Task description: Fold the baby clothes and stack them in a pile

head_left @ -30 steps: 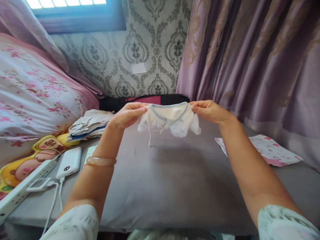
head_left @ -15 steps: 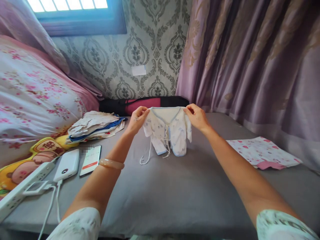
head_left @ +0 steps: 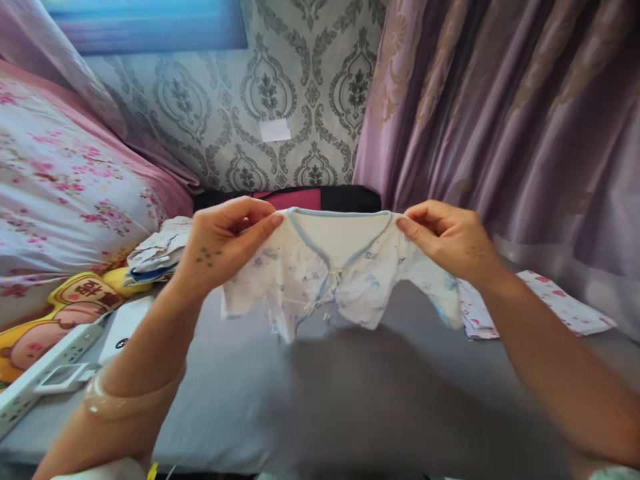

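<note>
A small white baby shirt (head_left: 305, 267) with blue edging and a faint print hangs stretched between my two hands, above the grey bed surface (head_left: 240, 413). My left hand (head_left: 225, 237) pinches its left shoulder between thumb and fingers. The right shoulder is pinched the same way by my right hand (head_left: 445, 233). The V-shaped neckline faces me, with ties near its lower point. Both sleeves hang outward, and the hem is blurred by motion.
At left lie folded clothes (head_left: 163, 250), a yellow cartoon cushion (head_left: 75, 293), a power strip (head_left: 55, 373) and a white power bank (head_left: 125, 323). A folded heart-print cloth (head_left: 565, 303) lies at right. Behind are a black and red roll (head_left: 345, 198) and curtains (head_left: 450, 100).
Both hands have come closer to me and moved apart, pulling the baby shirt wider and lifting it toward me. The phone at left is now hidden behind my left arm.
</note>
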Tool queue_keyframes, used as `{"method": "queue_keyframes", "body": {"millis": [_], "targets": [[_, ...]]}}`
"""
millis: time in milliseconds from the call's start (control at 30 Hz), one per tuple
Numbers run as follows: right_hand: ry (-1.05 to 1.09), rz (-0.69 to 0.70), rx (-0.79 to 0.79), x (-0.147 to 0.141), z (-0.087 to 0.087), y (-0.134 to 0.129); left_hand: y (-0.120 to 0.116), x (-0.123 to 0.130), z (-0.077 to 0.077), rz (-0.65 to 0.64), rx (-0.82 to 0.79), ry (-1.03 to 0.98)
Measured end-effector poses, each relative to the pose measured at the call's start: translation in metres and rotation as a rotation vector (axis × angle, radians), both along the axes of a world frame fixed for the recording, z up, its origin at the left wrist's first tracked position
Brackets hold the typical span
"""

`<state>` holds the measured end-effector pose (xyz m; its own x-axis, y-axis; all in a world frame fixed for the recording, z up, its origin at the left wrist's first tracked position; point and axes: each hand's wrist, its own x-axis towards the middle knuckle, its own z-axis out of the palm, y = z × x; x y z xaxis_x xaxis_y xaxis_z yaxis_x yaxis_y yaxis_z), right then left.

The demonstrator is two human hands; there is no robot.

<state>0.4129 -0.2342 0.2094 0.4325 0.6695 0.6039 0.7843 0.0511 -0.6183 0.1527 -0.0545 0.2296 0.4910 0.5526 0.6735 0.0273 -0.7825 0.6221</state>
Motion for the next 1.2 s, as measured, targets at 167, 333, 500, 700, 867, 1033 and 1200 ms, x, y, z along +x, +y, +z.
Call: {"method": "queue_keyframes", "body": {"millis": [167,333,500,700,867,1033,1200], "targets": [[0.24,0.189,-0.254,0.011,0.002,0.008,0.025,-0.001,-0.005,-0.151,-0.326,0.241],[0.189,0.246,-0.632,0.042,-0.065,0.056,0.089,0.039,-0.09,-0.166,-0.371,0.66],[-0.199,0.036,-0.766,0.049,-0.139,0.091,0.115,0.076,-0.169,-0.075,-0.09,0.83],[-0.515,-0.066,-0.877,0.052,-0.173,0.102,0.114,0.089,-0.198,0.128,0.17,0.996],[-0.581,-0.101,-0.946,0.067,-0.179,0.122,0.133,0.101,-0.206,0.131,0.279,1.043],[-0.587,-0.07,-0.954,0.082,-0.18,0.147,0.157,0.116,-0.212,0.113,0.312,1.041],[-0.619,-0.065,-0.972,0.098,-0.181,0.172,0.179,0.13,-0.214,0.097,0.347,1.054]]}}
